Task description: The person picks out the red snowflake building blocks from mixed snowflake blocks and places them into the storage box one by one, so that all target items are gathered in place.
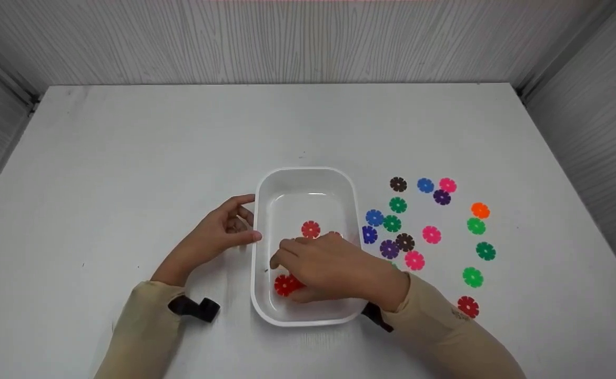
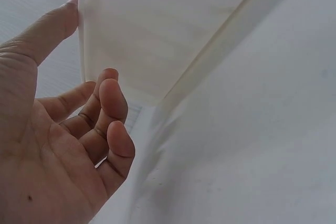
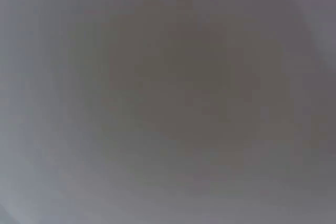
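A white tray (image 1: 308,320) with rounded corners holds several red snowflake-shaped plastic discs; one disc (image 1: 311,229) lies toward its middle. At its left side my left hand (image 1: 221,231) holds the rim, thumb on the edge and index fingertip at the rim; in the left wrist view that hand (image 2: 63,135) has its other fingers curled beside the outer wall. My right hand (image 1: 329,266) is inside the tray, palm down with bent fingers. Beside its thumb shows a red disc (image 1: 284,285), overlapping another partly covered. Cannot tell whether it grips one. The right wrist view is a blur.
Right of the tray, loose discs lie scattered on the white table (image 1: 155,137): a brown disc (image 1: 398,184), a pink disc (image 1: 432,235), an orange disc (image 1: 480,210), a red disc (image 1: 468,306) beside the right sleeve, plus several green, blue and purple ones. Panelled walls border the table.
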Action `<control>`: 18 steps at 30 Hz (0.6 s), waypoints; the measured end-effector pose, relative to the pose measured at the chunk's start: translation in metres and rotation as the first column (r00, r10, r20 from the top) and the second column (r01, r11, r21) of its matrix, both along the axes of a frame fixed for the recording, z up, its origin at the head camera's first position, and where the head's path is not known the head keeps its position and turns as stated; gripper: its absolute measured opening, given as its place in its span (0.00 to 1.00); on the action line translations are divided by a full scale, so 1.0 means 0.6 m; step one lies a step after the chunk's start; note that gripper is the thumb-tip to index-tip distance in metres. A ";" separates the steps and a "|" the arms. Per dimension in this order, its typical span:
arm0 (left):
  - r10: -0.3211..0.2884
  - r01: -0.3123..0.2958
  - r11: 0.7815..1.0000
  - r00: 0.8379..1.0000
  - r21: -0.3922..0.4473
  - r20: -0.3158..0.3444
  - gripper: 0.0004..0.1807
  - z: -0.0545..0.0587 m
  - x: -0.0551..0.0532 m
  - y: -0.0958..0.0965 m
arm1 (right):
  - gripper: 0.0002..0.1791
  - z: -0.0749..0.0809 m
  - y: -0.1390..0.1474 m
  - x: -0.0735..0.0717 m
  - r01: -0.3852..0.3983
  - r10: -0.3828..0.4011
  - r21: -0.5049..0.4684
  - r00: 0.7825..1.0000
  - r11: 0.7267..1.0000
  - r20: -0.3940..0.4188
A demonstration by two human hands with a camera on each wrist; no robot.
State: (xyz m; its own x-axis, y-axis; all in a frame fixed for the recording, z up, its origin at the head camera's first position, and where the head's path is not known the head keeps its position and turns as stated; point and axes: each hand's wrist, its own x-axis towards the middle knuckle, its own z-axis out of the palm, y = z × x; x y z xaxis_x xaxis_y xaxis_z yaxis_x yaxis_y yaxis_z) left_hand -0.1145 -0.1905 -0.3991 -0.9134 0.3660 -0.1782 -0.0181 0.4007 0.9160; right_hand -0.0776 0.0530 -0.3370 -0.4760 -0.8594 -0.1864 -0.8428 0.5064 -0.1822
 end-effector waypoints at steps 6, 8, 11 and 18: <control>-0.009 0.009 1.000 1.000 0.027 -0.003 0.40 0.003 0.000 -0.001 | 0.34 0.004 0.009 -0.002 0.038 -0.039 0.021 0.999 0.999 0.036; -0.009 0.009 0.999 1.000 0.033 0.001 0.40 0.004 0.001 0.000 | 0.35 0.006 0.017 -0.003 0.056 -0.056 0.008 0.997 0.998 0.055; -0.005 0.005 1.000 1.000 0.020 0.006 0.40 0.004 0.001 0.002 | 0.35 0.008 0.034 -0.004 0.092 -0.088 -0.030 0.991 0.995 0.097; 0.011 -0.011 1.000 1.000 0.000 0.000 0.39 0.003 0.003 0.003 | 0.39 0.012 0.081 -0.007 0.149 -0.137 -0.108 0.984 0.983 0.116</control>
State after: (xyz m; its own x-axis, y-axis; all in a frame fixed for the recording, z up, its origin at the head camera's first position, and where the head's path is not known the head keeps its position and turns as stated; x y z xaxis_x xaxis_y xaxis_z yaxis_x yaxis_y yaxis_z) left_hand -0.1128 -0.1888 -0.3973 -0.9173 0.3560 -0.1784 -0.0227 0.4004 0.9160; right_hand -0.0821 0.1016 -0.3300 -0.5781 -0.8028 -0.1461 -0.7357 0.5903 -0.3322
